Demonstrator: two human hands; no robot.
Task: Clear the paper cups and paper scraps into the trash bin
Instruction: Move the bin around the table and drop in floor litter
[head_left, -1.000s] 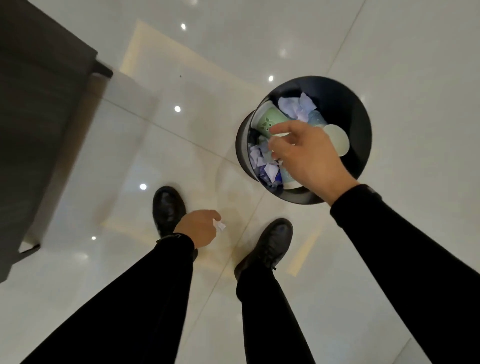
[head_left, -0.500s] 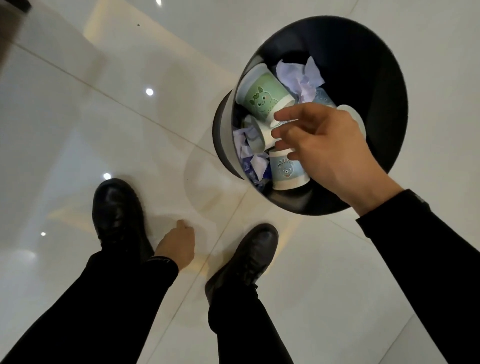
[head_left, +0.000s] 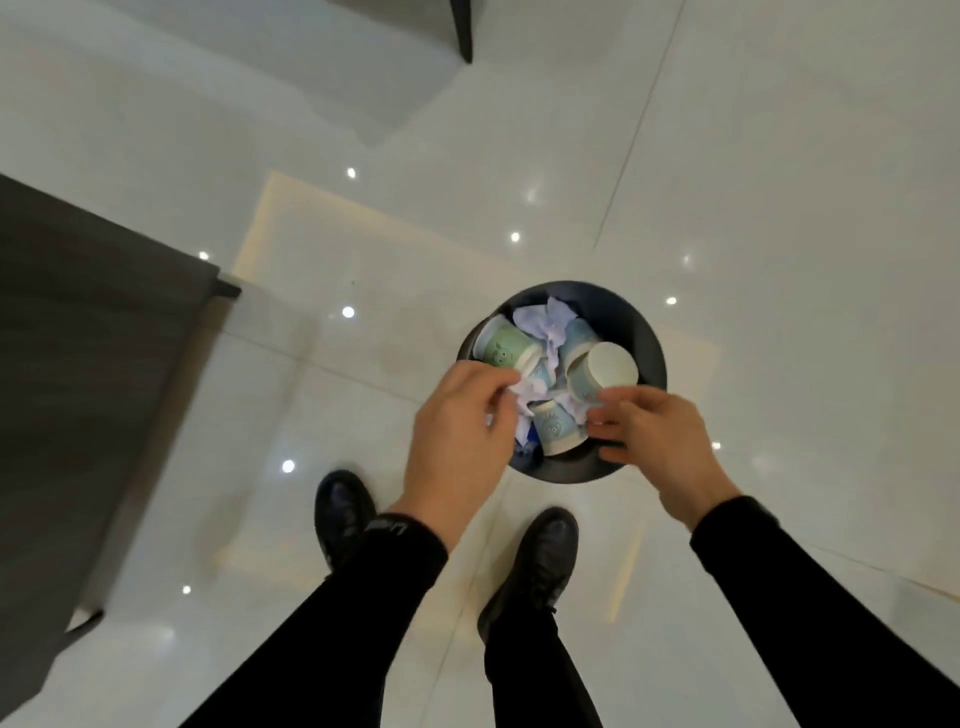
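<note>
A round black trash bin (head_left: 647, 332) stands on the floor in front of my feet. Inside it lie a green paper cup (head_left: 501, 349), a blue paper cup (head_left: 556, 427), a pale cup lying bottom-up (head_left: 605, 366) and crumpled paper scraps (head_left: 545, 318). My left hand (head_left: 460, 436) hovers over the bin's near left rim with its fingers curled around a small white paper scrap (head_left: 523, 387). My right hand (head_left: 654, 441) is over the near right rim, fingers spread and empty, fingertips close to the bottom-up cup.
A dark table (head_left: 93, 374) fills the left side, its corner close to the bin. A dark furniture leg (head_left: 462, 31) shows at the top. My black shoes (head_left: 343, 512) (head_left: 545, 556) stand on glossy white floor tiles just before the bin.
My left hand rose from down by my shoes to the bin's left rim. My right hand drew back from over the bin's middle to its near right edge. The view pulled back.
</note>
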